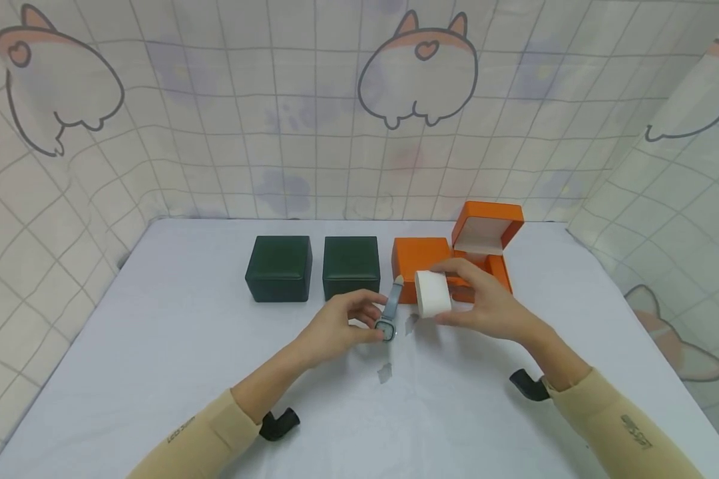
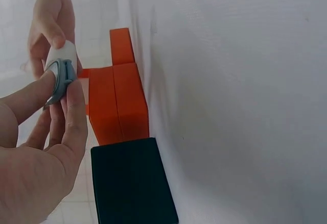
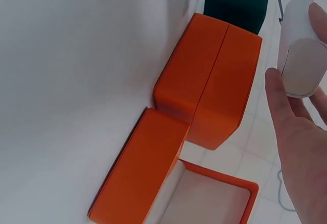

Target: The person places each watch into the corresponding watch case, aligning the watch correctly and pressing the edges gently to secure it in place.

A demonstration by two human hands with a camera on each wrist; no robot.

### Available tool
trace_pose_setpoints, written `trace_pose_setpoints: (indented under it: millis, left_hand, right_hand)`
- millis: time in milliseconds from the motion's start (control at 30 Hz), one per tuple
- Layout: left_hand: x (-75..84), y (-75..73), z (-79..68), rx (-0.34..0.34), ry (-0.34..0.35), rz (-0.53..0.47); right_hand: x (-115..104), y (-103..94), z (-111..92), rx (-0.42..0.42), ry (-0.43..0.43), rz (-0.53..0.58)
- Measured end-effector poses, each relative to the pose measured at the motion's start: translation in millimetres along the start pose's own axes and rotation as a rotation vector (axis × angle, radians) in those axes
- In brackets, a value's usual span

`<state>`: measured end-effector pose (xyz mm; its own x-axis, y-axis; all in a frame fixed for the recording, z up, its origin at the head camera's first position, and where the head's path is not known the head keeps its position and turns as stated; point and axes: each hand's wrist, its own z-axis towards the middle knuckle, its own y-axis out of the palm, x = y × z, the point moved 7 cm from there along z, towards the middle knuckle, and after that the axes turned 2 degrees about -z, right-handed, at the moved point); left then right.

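My left hand (image 1: 345, 324) pinches a light blue wristwatch (image 1: 389, 313) by its case, the strap pointing away toward the boxes. In the left wrist view, thumb and fingers close around the watch (image 2: 62, 78). A white watch cushion (image 1: 433, 293) is gripped in my right hand (image 1: 485, 303), thumb at the near end and fingers at the far end. It is held just right of the watch, in front of the orange boxes. The right wrist view shows the cushion (image 3: 301, 50) between thumb and fingers.
An open orange box (image 1: 500, 271) with raised lid stands at the back right, beside a closed orange box (image 1: 421, 251). Two dark green boxes, one left (image 1: 278, 266) and one nearer the middle (image 1: 351, 263), continue the row. Small grey patches (image 1: 385, 372) mark the white table.
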<state>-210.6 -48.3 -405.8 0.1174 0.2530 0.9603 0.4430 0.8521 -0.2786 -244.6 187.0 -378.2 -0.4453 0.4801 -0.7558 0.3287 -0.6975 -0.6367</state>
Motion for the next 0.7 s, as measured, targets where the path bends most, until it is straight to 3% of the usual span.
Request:
trace_pose_setpoints:
  millis: [433,700]
  left_hand:
    - [1.2,-2.4,3.5,-0.001,0.029,-0.012]
    - [1.0,-5.0,3.7,0.007,0.051,-0.017]
  right_hand:
    - [-10,15.3,4,-0.058,-0.121,0.024]
    - [-12,17.3,6,-0.062,-0.122,0.025]
